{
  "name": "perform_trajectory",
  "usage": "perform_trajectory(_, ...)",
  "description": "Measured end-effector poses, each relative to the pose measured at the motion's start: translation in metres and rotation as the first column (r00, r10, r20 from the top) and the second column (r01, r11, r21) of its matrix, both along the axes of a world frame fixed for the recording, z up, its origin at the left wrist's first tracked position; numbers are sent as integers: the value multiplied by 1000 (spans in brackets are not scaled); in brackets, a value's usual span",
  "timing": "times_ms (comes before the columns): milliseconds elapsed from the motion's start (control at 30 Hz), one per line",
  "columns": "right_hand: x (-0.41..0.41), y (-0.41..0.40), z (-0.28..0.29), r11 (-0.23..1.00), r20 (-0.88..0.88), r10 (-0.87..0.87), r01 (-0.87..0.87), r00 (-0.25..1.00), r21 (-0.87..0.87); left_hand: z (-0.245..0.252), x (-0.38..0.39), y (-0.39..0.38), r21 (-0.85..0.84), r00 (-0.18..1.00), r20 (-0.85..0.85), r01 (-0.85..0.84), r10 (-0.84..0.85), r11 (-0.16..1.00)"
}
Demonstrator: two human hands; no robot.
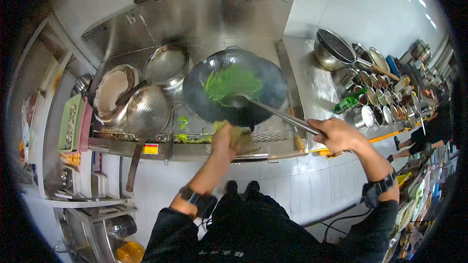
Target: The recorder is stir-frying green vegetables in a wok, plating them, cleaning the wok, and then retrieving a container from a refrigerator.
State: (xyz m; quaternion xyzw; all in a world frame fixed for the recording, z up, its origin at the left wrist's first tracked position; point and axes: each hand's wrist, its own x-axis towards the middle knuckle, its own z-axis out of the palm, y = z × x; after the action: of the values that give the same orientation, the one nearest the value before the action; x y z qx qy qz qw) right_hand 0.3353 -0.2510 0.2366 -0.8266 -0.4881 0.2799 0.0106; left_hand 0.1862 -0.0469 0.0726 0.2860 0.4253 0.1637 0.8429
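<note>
A large dark wok (270,80) sits on the steel range in front of me, holding blurred leafy green vegetables (234,80). My right hand (338,135) grips the metal handle of a ladle (283,112), whose bowl rests among the greens near the wok's front side. At the wok's near edge, my left hand (225,140) is closed on a yellowish-green cloth (237,133); the wok's grip beneath it is hidden. A perforated steel strainer (148,111) with a dark handle lies left of the wok.
Behind the strainer stand a steel basin (166,65) and a crusted round pot (113,91). Scraps of greens (183,121) lie on the range's front. Rightward are a steel bowl with a strainer (331,53), a green bottle (349,101) and several seasoning cups (363,117). Another person's legs (407,148) show far right.
</note>
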Motion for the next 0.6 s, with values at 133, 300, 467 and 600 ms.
perform_trajectory(133,-5,8,-113,990,288,-71,33,955,137,-83,27,19,21,990,-29,137,-136,990)
perform_trajectory(300,-40,14,-79,972,269,-201,157,942,177,-63,-54,-25,-69,987,-9,162,-163,984)
perform_trajectory(467,-28,19,-34,997,117,-57,51,992,51,-20,-17,30,892,840,-384,444,-384,81)
perform_trajectory(600,-43,33,-109,967,228,-252,234,940,104,-112,-5,21,318,941,125,263,-316,911)
